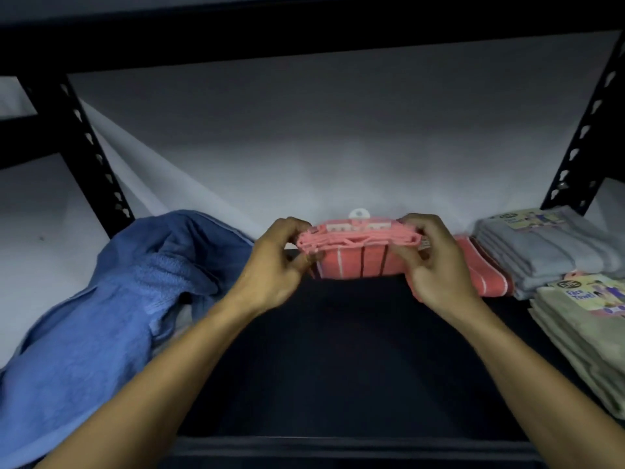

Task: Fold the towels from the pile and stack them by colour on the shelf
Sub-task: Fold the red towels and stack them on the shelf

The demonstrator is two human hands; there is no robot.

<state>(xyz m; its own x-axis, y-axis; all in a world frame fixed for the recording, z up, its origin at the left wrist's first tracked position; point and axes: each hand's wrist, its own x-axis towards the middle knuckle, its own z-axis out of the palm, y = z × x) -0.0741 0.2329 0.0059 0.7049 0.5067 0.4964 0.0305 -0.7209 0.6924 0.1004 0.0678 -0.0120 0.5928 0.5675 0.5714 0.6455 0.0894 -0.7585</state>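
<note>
the head view looks down onto a dark shelf (338,367) framed by black slotted uprights, with a pale wall behind it. both forearms reach forward over the shelf. the left hand (270,262) and the right hand (436,262) hold a folded pink towel (358,255) between them, lifted a little above the shelf surface near its back edge. the towel is salmon pink with thin dark and white stripes, and its stacked folded edges face the camera along the top. the left hand pinches the towel's left end, thumb on top and fingers curled underneath; the right hand grips the right end in the same way, thumb over the top edge and fingers curled round the front. a white hanger tab (359,214) with a printed card shows just behind the towel's top. just beside the right hand, a second pink striped towel (483,269) lies flat on the shelf. to its right stands a stack of folded grey towels (541,248) with a label on top, and nearer the camera a stack of pale green towels (581,340) with a "face towel" label. on the left side of the shelf a blue towel (101,316) lies loose and crumpled, well apart from the stacks.
</note>
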